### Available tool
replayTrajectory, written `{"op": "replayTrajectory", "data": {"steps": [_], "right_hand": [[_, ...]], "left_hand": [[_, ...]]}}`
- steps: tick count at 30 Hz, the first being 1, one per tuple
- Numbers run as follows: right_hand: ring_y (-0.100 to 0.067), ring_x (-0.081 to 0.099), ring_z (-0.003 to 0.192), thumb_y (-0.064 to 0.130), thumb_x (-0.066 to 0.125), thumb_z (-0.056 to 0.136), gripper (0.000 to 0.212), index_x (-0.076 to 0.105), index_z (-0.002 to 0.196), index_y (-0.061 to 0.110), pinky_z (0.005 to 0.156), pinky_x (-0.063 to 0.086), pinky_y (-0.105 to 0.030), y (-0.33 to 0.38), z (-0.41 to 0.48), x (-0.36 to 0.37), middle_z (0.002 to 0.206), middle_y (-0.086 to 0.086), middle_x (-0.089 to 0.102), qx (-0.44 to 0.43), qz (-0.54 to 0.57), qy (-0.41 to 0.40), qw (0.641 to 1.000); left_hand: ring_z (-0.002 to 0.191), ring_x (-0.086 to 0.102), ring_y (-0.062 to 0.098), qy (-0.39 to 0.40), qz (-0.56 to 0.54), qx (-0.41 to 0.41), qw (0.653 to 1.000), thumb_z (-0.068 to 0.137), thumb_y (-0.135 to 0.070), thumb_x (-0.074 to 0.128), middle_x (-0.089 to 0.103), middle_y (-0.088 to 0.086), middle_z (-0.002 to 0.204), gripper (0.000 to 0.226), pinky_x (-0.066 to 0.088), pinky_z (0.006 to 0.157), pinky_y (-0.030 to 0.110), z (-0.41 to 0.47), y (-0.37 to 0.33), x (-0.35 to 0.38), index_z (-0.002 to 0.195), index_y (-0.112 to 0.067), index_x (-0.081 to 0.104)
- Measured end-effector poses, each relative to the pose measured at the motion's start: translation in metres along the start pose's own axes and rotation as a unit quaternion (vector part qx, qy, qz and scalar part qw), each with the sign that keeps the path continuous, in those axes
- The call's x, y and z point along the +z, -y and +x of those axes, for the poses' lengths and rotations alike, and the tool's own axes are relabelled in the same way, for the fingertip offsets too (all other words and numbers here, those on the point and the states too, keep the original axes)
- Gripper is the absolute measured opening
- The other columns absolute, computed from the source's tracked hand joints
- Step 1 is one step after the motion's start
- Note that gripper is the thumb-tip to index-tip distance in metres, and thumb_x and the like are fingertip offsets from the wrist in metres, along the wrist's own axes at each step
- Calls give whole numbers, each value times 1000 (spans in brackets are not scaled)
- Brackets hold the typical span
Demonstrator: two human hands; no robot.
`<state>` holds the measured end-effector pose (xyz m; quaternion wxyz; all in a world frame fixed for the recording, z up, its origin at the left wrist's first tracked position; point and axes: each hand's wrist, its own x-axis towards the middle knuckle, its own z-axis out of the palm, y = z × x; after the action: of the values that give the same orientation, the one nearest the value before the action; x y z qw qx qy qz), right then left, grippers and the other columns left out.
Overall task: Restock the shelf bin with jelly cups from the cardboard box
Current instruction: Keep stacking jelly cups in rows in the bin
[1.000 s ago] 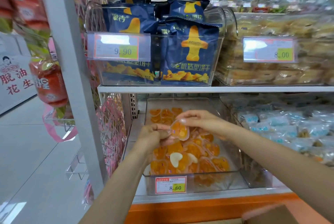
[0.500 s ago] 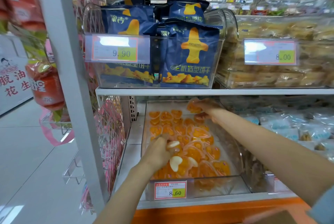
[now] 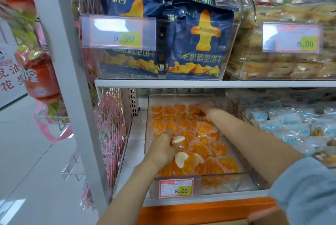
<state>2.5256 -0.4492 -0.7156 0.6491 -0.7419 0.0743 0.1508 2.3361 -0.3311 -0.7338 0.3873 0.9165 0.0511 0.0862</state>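
Two hands show in the head view, and I cannot see all of either one. The right hand (image 3: 204, 110) is far back at the right side of the shelf bin (image 3: 229, 182). It is blurry, with its fingers down among the jelly cups (image 3: 201, 145), and I cannot tell if it holds one. The left hand (image 3: 161, 147) is near the front left of the bin, with its fingertips hidden in the pile. Its fingers curl round a jelly cup with a white side. A brown strip (image 3: 229, 222) at the bottom edge is cut off, and I cannot tell what it is. A light blue sleeve (image 3: 305, 192) runs out of the picture.

Half a second ago the right hand was higher, with a cup in its fingers. Now it is lower, on the pile. The left hand has stayed in the same spot.

The clear shelf bin holds many orange, heart-shaped jelly cups. Its front has a price tag (image 3: 176, 187) that reads 8.60. On the shelf above, another clear bin (image 3: 231, 52) holds dark blue snack bags (image 3: 200, 43) and is tagged 9.90. To the right of that one sit pale wrapped cakes (image 3: 272, 64), tagged 8.00. Light blue packs (image 3: 291, 124) lie just right of the jelly bin.
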Motion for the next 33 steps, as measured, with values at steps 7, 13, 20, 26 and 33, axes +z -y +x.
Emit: {"op": "replayTrajectory", "data": {"steps": [7, 13, 20, 26, 33], "right_hand": [[-28, 67, 83, 18, 66, 87, 27, 59, 111, 6, 63, 59, -36, -8, 9, 0, 104, -17, 64, -13, -23, -16, 1000], [-28, 70, 70, 25, 61, 91, 38, 55, 122, 5, 48, 58, -33, -4, 7, -1, 114, -17, 62, -41, -103, -40, 993], [-29, 56, 110, 36, 47, 96, 39, 52, 125, 12, 77, 42, -30, 19, -31, -13, 127, -12, 54, -244, -533, -142, 798], [-15, 65, 97, 28, 59, 89, 27, 63, 115, 22, 82, 53, -25, 16, -115, -37, 111, -4, 68, -245, -198, 205, 927], [-6, 60, 101, 4, 64, 84, 36, 58, 117, 16, 82, 50, -18, -7, -139, -45, 114, -2, 63, -265, -176, 271, 908]], "left_hand": [[97, 58, 18, -20, 2, -10, 1000, 88, -21, 62, 63, 2, 107, 25, 44, 74, 26, 3, 1, 0, 111, -18, 54], [102, 56, 23, -40, -5, -13, 999, 88, -18, 61, 60, 6, 113, 31, 48, 85, 34, 4, 1, 1, 118, -18, 51], [91, 57, 17, -103, -116, -6, 988, 87, -20, 64, 61, 1, 101, 25, 46, 68, 22, 1, -13, -9, 111, -18, 56], [66, 70, 20, 86, -588, -203, 778, 90, -31, 56, 70, 17, 86, 28, 58, 57, 24, -10, -38, -28, 102, -6, 61], [52, 66, 17, 144, -595, -242, 753, 88, -30, 57, 68, 16, 75, 28, 53, 46, 19, -18, -47, -22, 96, -4, 60]]}}
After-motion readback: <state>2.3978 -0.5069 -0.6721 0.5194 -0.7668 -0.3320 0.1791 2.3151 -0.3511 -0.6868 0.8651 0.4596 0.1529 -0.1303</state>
